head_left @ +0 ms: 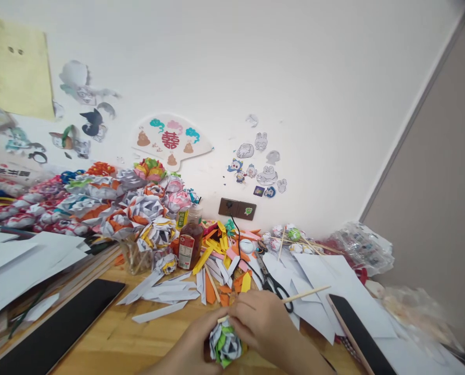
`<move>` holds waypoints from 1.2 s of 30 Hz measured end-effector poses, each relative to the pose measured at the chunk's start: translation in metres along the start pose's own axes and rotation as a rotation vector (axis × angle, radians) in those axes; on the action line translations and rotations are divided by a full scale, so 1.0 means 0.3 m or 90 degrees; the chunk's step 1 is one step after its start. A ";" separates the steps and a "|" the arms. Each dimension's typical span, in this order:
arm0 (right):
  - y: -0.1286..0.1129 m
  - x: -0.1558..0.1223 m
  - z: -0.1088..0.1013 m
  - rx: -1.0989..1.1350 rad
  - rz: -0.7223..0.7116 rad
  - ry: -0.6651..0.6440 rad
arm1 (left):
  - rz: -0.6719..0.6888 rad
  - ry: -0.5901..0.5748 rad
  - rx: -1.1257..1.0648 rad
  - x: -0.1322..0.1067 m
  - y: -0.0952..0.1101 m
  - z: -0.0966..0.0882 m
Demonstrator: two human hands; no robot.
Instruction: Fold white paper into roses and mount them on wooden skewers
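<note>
My left hand is wrapped around a folded paper flower, white and green with layered petals, low in the middle of the view. My right hand is closed over a thin wooden stick, which juts out to the right past its knuckles. The stick's other end shows at the flower's upper edge; whether it touches the paper I cannot tell. The right fingertips rest against the flower's right side. Beyond my hands lie black-handled scissors and loose folded paper strips in white, orange and yellow.
A brown-filled bottle stands behind the strips. Finished paper flowers are heaped at back left. One dark phone lies at left, another at right. White sheets spread beside the scissors. A black cable hangs from the wall socket.
</note>
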State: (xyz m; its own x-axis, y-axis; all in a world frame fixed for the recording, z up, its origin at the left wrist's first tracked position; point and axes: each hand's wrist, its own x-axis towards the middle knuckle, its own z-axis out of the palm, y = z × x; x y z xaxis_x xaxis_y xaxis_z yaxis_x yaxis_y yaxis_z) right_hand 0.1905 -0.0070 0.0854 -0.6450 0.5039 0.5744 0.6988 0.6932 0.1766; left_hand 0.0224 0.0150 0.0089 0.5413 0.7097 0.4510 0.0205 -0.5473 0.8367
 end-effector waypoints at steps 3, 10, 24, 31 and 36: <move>-0.003 -0.002 0.001 -0.046 -0.013 -0.012 | -0.002 -0.010 -0.021 0.007 0.016 -0.002; 0.010 -0.014 -0.001 -0.114 -0.072 -0.035 | -0.006 -0.002 -0.042 0.011 0.022 -0.001; 0.018 -0.019 0.000 -0.050 -0.055 -0.092 | -0.026 -0.020 -0.016 0.008 0.022 -0.003; 0.016 -0.017 0.006 -0.016 0.035 -0.087 | -0.028 -0.024 -0.018 0.010 0.020 -0.003; 0.014 -0.020 0.003 0.049 0.038 -0.005 | -0.013 -0.030 -0.006 0.015 0.017 -0.003</move>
State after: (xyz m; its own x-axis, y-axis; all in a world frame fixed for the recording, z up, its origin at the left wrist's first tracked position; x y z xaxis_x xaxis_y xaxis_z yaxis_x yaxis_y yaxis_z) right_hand 0.1969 -0.0067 0.0822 -0.6061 0.5488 0.5757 0.7101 0.6995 0.0807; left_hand 0.0242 0.0158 0.0154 0.5799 0.6990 0.4183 0.0243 -0.5281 0.8488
